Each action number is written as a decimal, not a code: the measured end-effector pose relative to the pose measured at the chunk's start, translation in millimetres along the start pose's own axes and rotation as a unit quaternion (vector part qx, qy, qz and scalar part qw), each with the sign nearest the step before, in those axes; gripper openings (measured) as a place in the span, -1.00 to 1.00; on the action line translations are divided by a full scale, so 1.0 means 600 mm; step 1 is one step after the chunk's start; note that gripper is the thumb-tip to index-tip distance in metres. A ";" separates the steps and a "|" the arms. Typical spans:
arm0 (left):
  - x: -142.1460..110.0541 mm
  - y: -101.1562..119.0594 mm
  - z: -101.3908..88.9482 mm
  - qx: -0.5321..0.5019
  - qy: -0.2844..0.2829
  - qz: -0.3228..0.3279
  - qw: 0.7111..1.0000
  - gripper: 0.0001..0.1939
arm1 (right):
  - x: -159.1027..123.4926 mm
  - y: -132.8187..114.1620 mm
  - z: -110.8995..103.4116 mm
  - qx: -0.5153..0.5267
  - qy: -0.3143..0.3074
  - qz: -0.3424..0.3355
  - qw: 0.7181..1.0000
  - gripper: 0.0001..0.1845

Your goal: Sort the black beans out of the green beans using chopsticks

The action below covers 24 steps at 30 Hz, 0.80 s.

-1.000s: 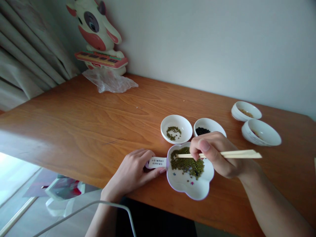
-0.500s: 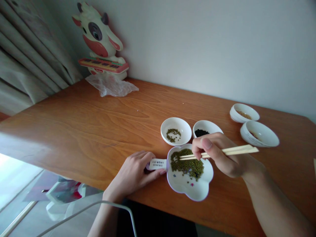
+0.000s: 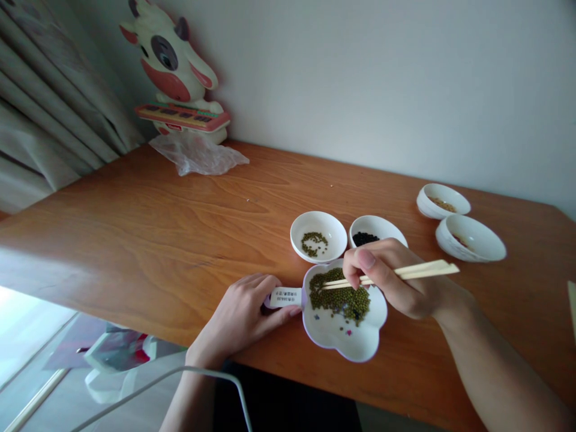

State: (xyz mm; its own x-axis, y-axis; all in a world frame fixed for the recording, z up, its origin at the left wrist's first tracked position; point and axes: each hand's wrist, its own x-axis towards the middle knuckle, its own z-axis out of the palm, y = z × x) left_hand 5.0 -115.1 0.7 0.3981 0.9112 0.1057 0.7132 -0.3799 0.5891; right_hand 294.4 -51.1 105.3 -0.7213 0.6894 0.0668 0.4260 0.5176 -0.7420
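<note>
A flower-shaped white dish (image 3: pixel 333 339) with a lilac rim lies near the table's front edge, and many green mung beans (image 3: pixel 346 300) are heaped in its far part. My left hand (image 3: pixel 247 315) is closed around its labelled handle (image 3: pixel 286 297). My right hand (image 3: pixel 396 276) pinches a pair of wooden chopsticks (image 3: pixel 418 271), whose tips rest among the beans at the dish's left side. Whether a bean is between the tips I cannot tell. Just behind the dish, one white bowl (image 3: pixel 335 231) holds some mung beans; beside it, another white bowl (image 3: pixel 382 223) holds black beans, partly hidden by my right hand.
Two more white bowls stand at the right: the farther bowl (image 3: pixel 429 207) holds tan bits, the nearer bowl (image 3: pixel 481 240) a few reddish ones. A cow-shaped toy keyboard (image 3: pixel 184 114) leans at the back left behind a clear plastic bag (image 3: pixel 202 157). A grey cable (image 3: pixel 211 373) crosses the foreground.
The chopstick tips and my right hand have shifted slightly left over the beans. My left hand keeps its hold on the handle. The whole view has moved a little.
</note>
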 end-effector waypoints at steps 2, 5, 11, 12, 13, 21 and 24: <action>0.000 -0.001 0.000 -0.001 0.000 -0.001 1.000 -0.57 | 0.000 -0.001 0.000 -0.003 0.001 0.000 1.000 -0.34; -0.001 -0.002 0.000 -0.001 0.000 -0.003 1.000 -0.57 | -0.001 -0.001 0.001 -0.004 -0.006 0.000 1.000 -0.34; -0.001 -0.001 0.000 0.006 0.000 -0.008 1.000 -0.56 | 0.000 -0.002 0.001 0.001 -0.010 -0.008 1.000 -0.32; -0.001 -0.001 -0.001 0.005 -0.002 -0.007 1.000 -0.56 | 0.000 -0.002 0.001 0.002 -0.011 -0.008 1.000 -0.33; -0.001 0.000 -0.001 0.004 -0.003 -0.006 1.000 -0.57 | 0.001 -0.002 0.002 0.003 -0.011 -0.007 1.000 -0.33; 0.001 0.000 -0.001 0.001 0.006 0.001 1.000 -0.56 | 0.002 0.003 0.005 0.009 -0.014 -0.020 1.000 -0.36; 0.002 0.000 -0.001 0.000 0.001 -0.006 1.000 -0.57 | 0.002 0.003 0.006 0.007 -0.013 -0.020 1.000 -0.35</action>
State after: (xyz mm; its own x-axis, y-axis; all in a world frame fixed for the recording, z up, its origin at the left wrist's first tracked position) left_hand 5.0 -113.8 1.0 0.3883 0.9160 0.1008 0.7177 -0.3692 0.5904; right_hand 292.4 -50.8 101.6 -0.7521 0.6542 0.0800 0.3886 0.5382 -0.7479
